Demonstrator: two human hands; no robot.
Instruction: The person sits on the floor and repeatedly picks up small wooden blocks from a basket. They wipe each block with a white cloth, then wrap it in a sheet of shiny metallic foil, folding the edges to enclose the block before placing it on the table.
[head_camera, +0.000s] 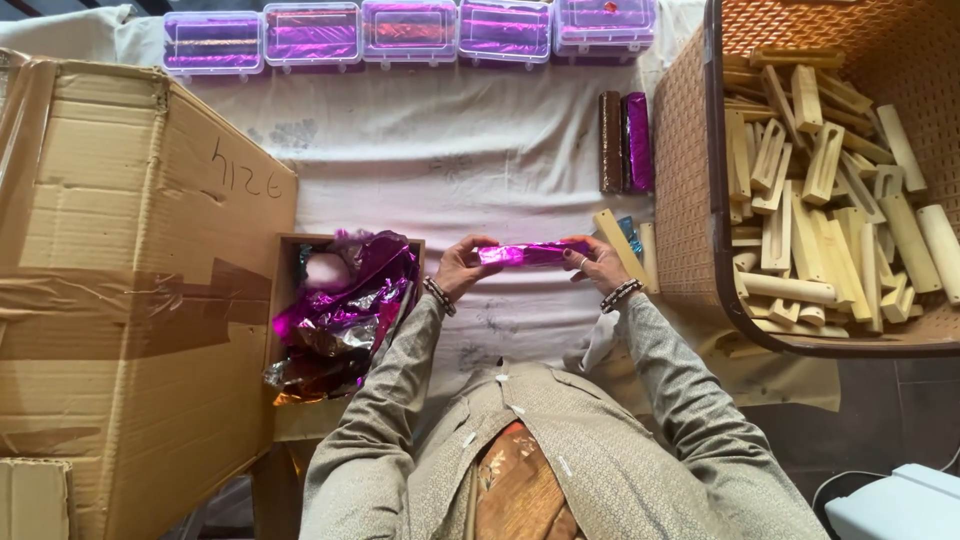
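Left hand (458, 268) and right hand (598, 262) are gripping a magenta foil-wrapped bar (530, 254) — one end each — its long axis lying left-right.

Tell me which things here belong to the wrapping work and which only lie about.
In use: shiny magenta foil-wrapped bar, left hand, right hand, small box of crumpled magenta foil sheets.
Lying about: large brown cardboard carton, white device.

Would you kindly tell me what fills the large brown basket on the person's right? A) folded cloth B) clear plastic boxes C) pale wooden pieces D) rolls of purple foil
C: the brown basket holds a heap of pale wooden pieces, bare and unwrapped.
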